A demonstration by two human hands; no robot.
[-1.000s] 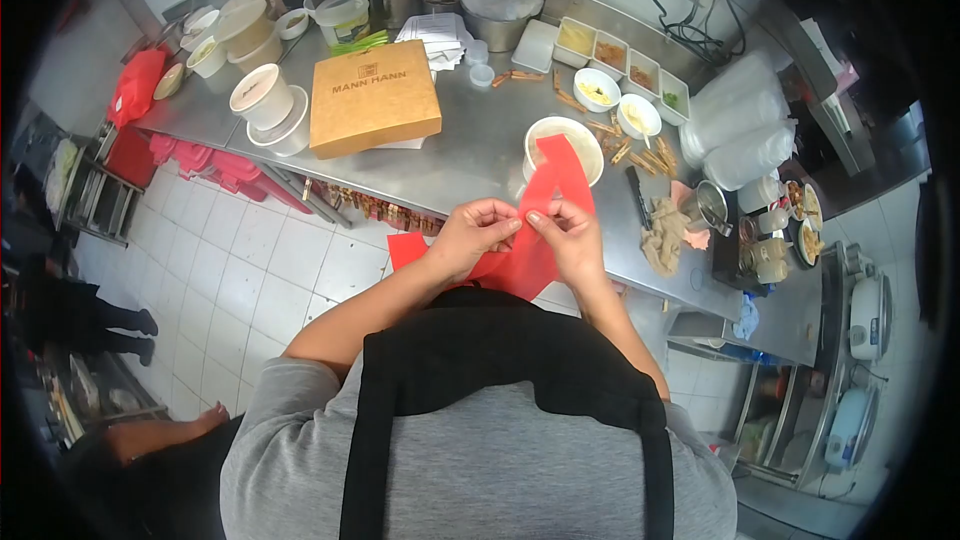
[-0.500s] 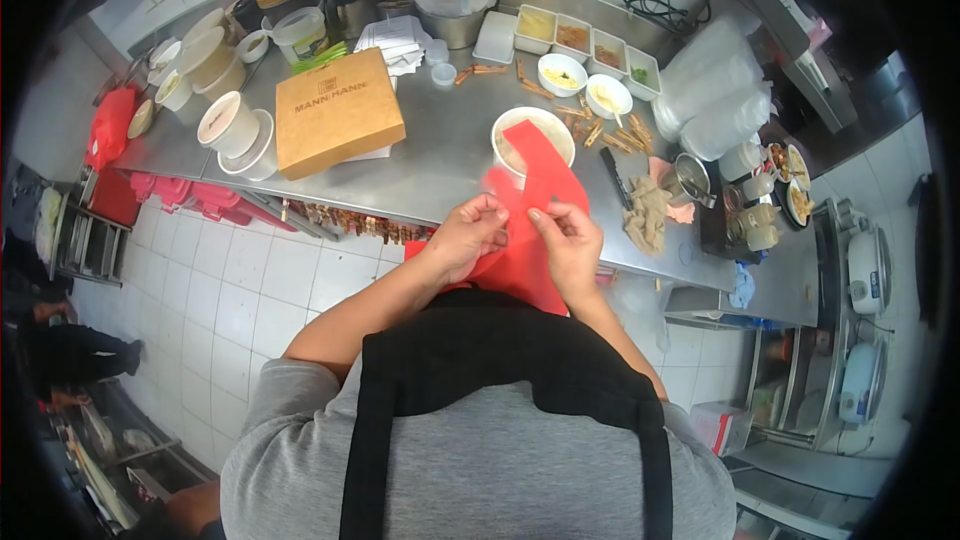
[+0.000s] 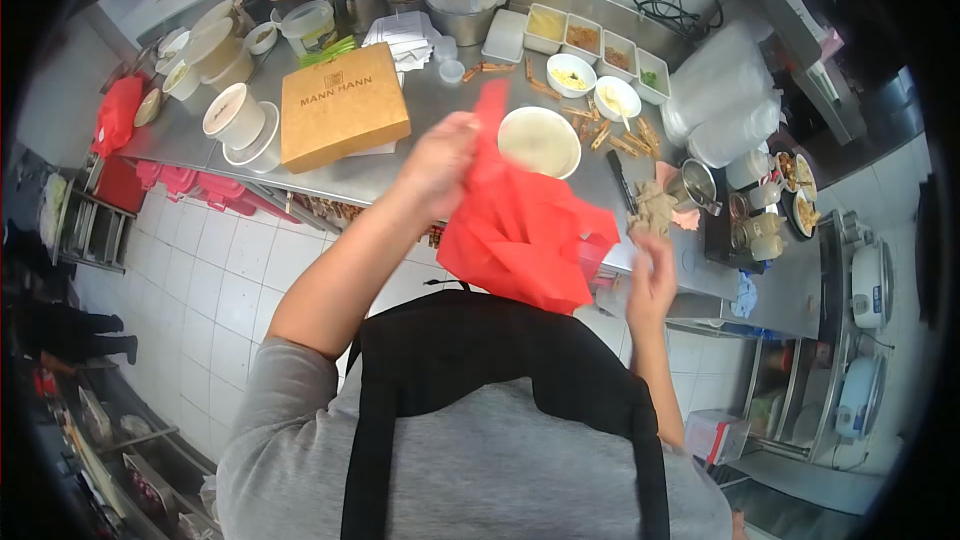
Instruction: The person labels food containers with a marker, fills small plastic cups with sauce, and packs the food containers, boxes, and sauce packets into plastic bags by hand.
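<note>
My left hand (image 3: 446, 162) is closed on the upper left part of a red cloth-like bag (image 3: 520, 235), whose end sticks up above my fingers. The bag hangs spread and creased in front of my apron, over the counter's front edge. To its right, my right hand (image 3: 652, 280) is apart from the bag, fingers stretched out and slightly blurred, with nothing seen in it. Just beyond the bag a white round tub (image 3: 540, 140) with a pale top stands on the steel counter (image 3: 450, 105); the bag covers its lower left edge.
A brown cardboard box (image 3: 345, 110) and stacked white tubs (image 3: 237, 120) stand on the left. Behind are condiment trays (image 3: 582, 37) and small bowls (image 3: 617, 97). Wooden clothespins (image 3: 633, 140), a black-handled knife (image 3: 621, 180) and a beige cloth (image 3: 654, 208) lie to the right. Another person's legs (image 3: 95, 335) show far left.
The red bag has gone from a folded strip between both hands to spread out. My left hand moved up and left with it; my right hand let go and moved right and down.
</note>
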